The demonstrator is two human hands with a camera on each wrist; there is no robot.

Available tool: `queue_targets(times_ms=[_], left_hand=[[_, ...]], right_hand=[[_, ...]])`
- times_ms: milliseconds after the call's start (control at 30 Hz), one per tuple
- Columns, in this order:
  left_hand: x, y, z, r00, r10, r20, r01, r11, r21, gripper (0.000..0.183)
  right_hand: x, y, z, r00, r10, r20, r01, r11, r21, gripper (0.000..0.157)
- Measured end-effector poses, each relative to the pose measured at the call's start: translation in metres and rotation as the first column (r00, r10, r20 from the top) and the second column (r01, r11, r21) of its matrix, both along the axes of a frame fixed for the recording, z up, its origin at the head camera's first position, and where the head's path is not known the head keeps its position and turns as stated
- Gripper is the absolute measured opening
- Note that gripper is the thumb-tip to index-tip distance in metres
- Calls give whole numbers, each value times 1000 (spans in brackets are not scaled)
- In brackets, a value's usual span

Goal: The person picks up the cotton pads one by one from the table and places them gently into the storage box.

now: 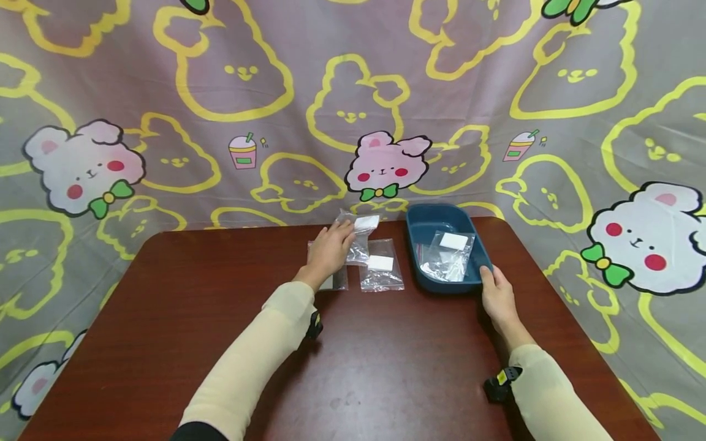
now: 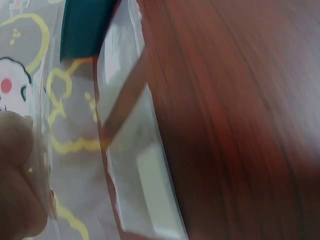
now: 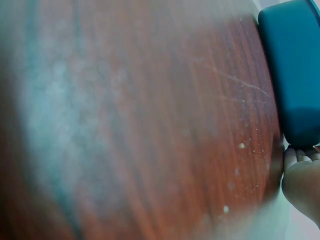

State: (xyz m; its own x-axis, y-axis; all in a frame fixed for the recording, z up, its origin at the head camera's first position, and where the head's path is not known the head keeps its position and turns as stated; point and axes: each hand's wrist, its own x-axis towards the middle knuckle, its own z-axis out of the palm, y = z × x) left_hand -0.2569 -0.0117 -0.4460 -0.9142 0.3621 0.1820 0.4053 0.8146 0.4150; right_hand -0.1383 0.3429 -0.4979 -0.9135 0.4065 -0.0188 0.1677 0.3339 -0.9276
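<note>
Blurry wrist pics, tbl (image 1: 397,361) glare

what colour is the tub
The tub is dark teal-blue, showing best in the head view.

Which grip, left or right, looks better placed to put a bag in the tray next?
Left, most likely. The left grip holds a bag to the left of the tray; the right grip holds the tray's near right corner, so it seems better suited to steadying.

On the brown wood-grain table (image 1: 353,355), transparent flat plastic bags (image 1: 382,278) are left of the blue oblong tray (image 1: 436,226), with another bag (image 1: 448,260) inside.
</note>
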Motion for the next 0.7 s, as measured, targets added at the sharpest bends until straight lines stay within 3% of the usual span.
queue_targets(times_ms=[300,700], left_hand=[[1,52,9,997,-76,-2,76,997,-15,44],[10,118,14,993,-118,-16,117,992,-56,43]], right_hand=[[0,2,0,1000,9,-8,-9,1000,3,60],[0,1,0,1000,3,-26,-3,1000,6,57]])
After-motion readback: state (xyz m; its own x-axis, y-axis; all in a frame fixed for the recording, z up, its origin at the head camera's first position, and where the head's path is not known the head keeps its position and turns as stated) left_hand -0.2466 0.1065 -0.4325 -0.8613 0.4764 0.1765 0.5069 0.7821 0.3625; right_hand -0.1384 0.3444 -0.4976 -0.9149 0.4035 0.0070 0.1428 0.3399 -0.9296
